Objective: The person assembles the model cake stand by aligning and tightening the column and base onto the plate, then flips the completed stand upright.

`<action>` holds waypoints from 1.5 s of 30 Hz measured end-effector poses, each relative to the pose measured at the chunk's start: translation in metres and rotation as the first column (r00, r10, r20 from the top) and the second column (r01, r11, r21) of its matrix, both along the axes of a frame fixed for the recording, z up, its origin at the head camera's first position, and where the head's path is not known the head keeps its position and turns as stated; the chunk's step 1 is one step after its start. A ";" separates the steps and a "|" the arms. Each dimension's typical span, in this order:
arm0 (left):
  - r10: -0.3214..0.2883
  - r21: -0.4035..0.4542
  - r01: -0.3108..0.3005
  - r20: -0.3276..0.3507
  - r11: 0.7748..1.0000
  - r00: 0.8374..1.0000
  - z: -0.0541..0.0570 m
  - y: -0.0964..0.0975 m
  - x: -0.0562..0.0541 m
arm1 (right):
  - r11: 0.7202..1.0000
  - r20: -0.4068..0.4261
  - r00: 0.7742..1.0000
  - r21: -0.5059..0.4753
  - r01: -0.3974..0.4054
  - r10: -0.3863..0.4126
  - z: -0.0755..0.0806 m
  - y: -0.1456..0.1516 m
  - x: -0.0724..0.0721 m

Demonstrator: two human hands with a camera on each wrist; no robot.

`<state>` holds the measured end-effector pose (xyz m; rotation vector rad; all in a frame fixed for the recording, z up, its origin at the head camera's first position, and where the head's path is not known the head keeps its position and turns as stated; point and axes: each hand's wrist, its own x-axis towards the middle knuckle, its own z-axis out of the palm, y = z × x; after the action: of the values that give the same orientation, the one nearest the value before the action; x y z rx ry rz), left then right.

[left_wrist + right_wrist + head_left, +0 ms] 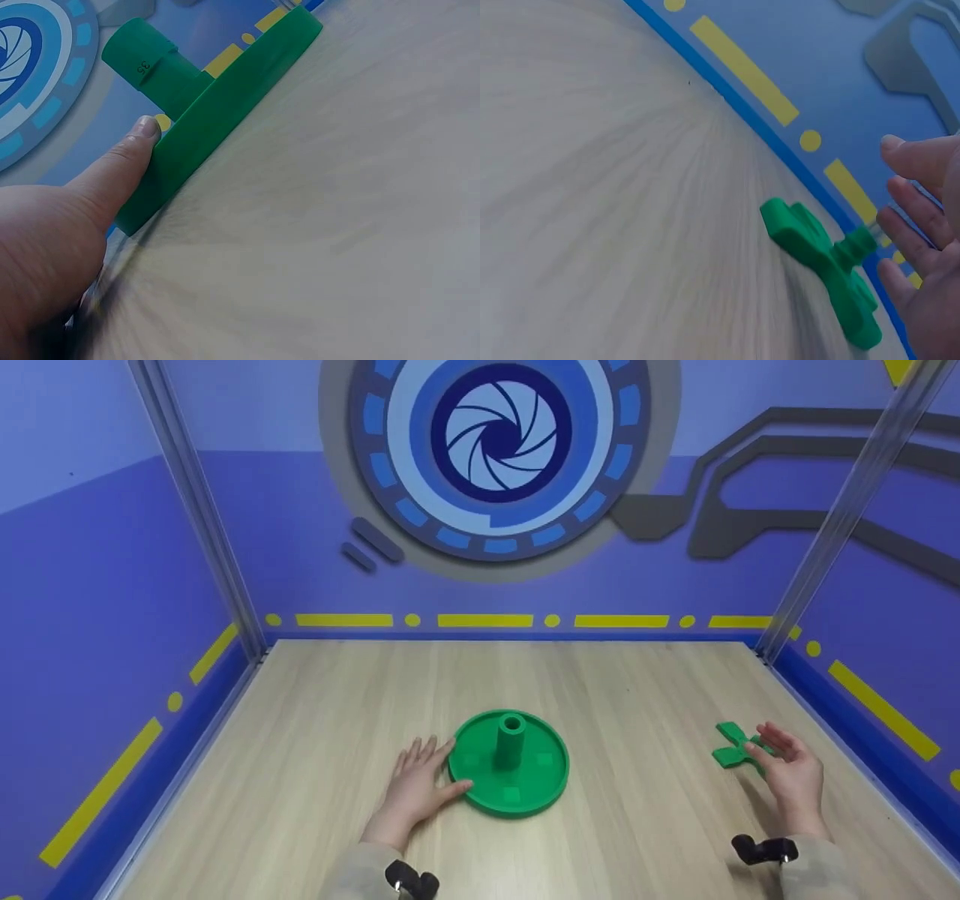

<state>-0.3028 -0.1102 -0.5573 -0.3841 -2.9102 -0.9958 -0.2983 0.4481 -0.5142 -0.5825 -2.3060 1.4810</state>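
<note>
Green dish (pixel 546 780) with upright tube (pixel 510 746) seen on tabletop (pixel 337 697), lower centre of head view. Its left rim is touched by left hand (pixel 416 781), fingers spread wide. Green cross-shaped piece (pixel 738 742) seen at lower right; right hand (pixel 795 780) held close beside it, fingers loosely parted; whether piece is touched cannot be told.

A small dark number (pixel 144 66), apparently 35, is marked on the side of the green tube (pixel 159 81), near its open end. It is seen tilted.
</note>
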 end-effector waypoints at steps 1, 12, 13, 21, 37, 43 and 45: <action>0.002 0.000 -0.002 0.002 1.000 1.000 0.000 0.000 0.000 | 1.000 0.017 1.000 0.006 0.013 -0.013 -0.001 0.002 0.000; -0.004 0.004 0.004 0.000 1.000 1.000 0.000 0.001 0.000 | 0.998 0.098 0.994 0.056 0.040 -0.045 -0.012 0.012 -0.002; -0.001 0.003 0.001 0.008 1.000 1.000 0.000 0.001 0.000 | 0.997 0.106 0.993 0.062 0.041 -0.048 -0.013 0.012 -0.002; 0.005 0.001 -0.005 0.019 1.000 1.000 -0.001 0.002 0.000 | 0.989 0.194 0.979 0.146 0.031 -0.059 -0.021 0.018 -0.002; 0.008 -0.002 -0.008 -0.007 1.000 1.000 -0.001 0.001 0.000 | 0.954 0.222 0.973 0.301 -0.005 -0.065 -0.022 0.019 -0.001; 0.002 -0.004 -0.002 -0.017 1.000 1.000 0.000 0.001 0.002 | 0.944 0.193 0.981 0.329 -0.028 -0.038 -0.022 0.019 0.001; 0.000 -0.002 0.000 -0.025 1.000 1.000 0.000 0.001 0.003 | 0.944 0.183 0.983 0.329 -0.041 -0.022 -0.022 0.018 0.002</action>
<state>-0.2999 -0.1094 -0.5568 -0.3943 -2.8892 -0.9814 -0.2965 0.4666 -0.5359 -0.6330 -2.6264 1.0413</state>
